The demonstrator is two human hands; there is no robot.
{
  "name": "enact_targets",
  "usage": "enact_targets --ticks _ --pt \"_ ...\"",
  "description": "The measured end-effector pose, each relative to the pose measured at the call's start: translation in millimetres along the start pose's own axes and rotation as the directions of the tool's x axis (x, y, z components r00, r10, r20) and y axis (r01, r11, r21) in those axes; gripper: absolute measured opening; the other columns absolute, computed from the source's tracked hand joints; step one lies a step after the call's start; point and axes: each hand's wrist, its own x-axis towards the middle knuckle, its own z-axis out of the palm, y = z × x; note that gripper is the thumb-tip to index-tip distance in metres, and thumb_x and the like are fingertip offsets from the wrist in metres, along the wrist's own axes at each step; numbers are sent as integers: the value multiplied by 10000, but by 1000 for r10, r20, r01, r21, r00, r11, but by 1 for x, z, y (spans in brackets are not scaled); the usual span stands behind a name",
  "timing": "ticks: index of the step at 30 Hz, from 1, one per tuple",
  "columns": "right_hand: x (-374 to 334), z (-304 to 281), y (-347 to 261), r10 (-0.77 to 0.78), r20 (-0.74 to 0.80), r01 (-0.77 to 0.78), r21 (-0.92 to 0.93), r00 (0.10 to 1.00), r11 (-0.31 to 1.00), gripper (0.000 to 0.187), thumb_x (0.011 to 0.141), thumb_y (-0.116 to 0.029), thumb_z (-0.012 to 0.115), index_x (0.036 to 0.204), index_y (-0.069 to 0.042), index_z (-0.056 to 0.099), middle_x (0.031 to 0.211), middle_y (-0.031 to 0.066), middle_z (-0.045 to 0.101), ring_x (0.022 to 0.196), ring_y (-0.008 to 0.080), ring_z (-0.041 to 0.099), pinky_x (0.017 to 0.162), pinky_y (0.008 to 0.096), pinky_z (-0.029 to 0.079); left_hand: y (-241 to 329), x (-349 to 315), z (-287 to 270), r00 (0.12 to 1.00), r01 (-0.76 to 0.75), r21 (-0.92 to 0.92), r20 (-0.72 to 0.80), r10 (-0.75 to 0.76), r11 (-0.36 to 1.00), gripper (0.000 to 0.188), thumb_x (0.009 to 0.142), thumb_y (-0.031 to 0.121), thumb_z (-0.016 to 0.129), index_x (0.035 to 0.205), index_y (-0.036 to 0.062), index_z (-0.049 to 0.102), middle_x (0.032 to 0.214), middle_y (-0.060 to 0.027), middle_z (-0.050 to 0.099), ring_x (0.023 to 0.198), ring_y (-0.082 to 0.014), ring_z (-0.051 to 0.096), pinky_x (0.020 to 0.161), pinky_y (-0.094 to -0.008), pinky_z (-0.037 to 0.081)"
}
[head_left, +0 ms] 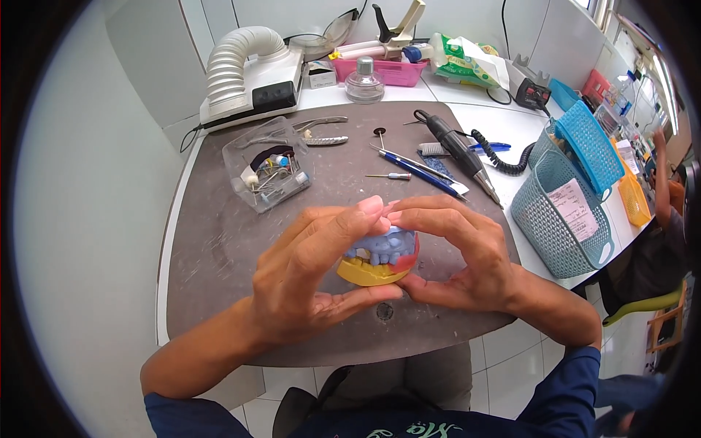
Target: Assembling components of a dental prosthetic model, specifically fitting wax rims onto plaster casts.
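Between both hands is a dental model (376, 257), its blue upper cast resting on a yellow lower cast, with pink wax along its right side. My left hand (310, 266) grips it from the left, fingers on top and thumb beneath. From the right, my right hand (467, 252) closes round it the same way, fingertips meeting the left ones above the blue cast. Both thumbs press under the yellow base. The model is held over the near part of the brown work mat (234, 292). My fingers hide part of the top.
Beyond the hands lie a clear box of burs (266, 164), pliers (325, 140), a blue pen (416, 173) and a black handpiece (461, 155). A white suction unit (252, 80) stands far left, a glass bottle (364, 82) behind. Blue baskets (558, 208) stand right; another person (650, 233) sits beyond.
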Motion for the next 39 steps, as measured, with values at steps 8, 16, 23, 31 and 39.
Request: enact_targets --ticks 8,16,23,31,39 --pt "-2 -3 0 65 42 -66 17 997 998 593 724 -134 817 1260 -17 590 1175 170 653 1063 313 673 885 379 562 1 -1 -3 995 63 72 77 -68 995 1014 622 235 960 1414 -16 378 1155 -169 651 1028 -251 701 913 -372 571" --pt "-3 0 2 77 41 -77 -5 996 997 652 724 -160 828 1300 -8 562 1196 177 642 1030 306 674 874 377 562 0 -3 -1 991 130 13 18 -130 991 814 666 263 923 1324 -16 535 1225 -150 657 1011 -250 697 841 -341 579" --pt "-2 3 2 57 43 -57 5 997 998 672 721 -177 835 1309 -2 562 1187 174 646 1004 293 674 853 377 566 1 -2 -2 991 131 -3 -3 -131 991 835 654 287 929 1321 -20 534 1214 -156 659 1004 -246 704 844 -340 588" --pt "-1 1 -1 100 62 -103 44 993 994 619 735 -175 827 1276 6 585 1124 164 659 958 269 675 825 372 568 1 -2 -2 992 124 -2 -6 -124 992 828 647 308 929 1301 -27 545 1174 -159 675 981 -246 710 816 -338 590" --pt "-1 0 -1 98 21 -98 33 995 995 596 726 -166 829 1251 6 605 1109 165 666 944 268 680 810 370 571 1 -1 0 994 107 10 3 -107 994 774 665 305 915 1271 -23 562 1169 -162 680 958 -277 697 793 -348 579"
